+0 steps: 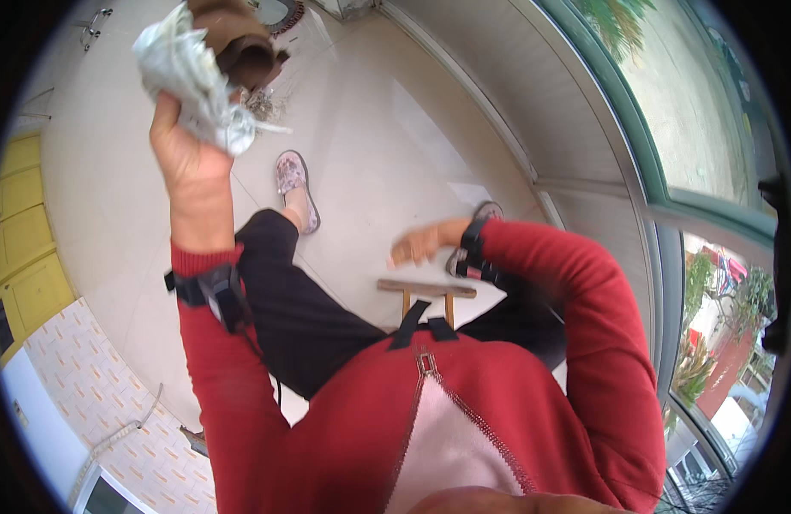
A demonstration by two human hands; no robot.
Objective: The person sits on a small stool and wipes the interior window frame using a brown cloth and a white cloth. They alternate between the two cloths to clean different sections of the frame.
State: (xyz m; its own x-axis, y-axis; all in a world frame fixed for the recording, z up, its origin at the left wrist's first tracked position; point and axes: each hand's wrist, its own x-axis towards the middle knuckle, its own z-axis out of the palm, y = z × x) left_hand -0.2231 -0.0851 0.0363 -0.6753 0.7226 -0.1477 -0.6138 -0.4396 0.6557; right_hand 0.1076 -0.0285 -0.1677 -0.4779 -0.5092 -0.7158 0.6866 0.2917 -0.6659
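Observation:
My left hand is raised at the upper left, closed around a crumpled whitish bundle that looks like plastic or cloth. Just beyond it is a brown, hollow object with a dark opening; its kind is unclear. Dry, stringy scraps lie on the floor beneath. Over the floor between my knees, my right hand has loosely bent fingers, somewhat blurred, and nothing shows in it. It is nearest to a small wooden stool and apart from it.
Pale tiles cover the floor around my shoes. A wall and green-framed window run along the right. Yellow cabinets stand at the far left, above a patterned tile strip. A round-edged item sits at the top.

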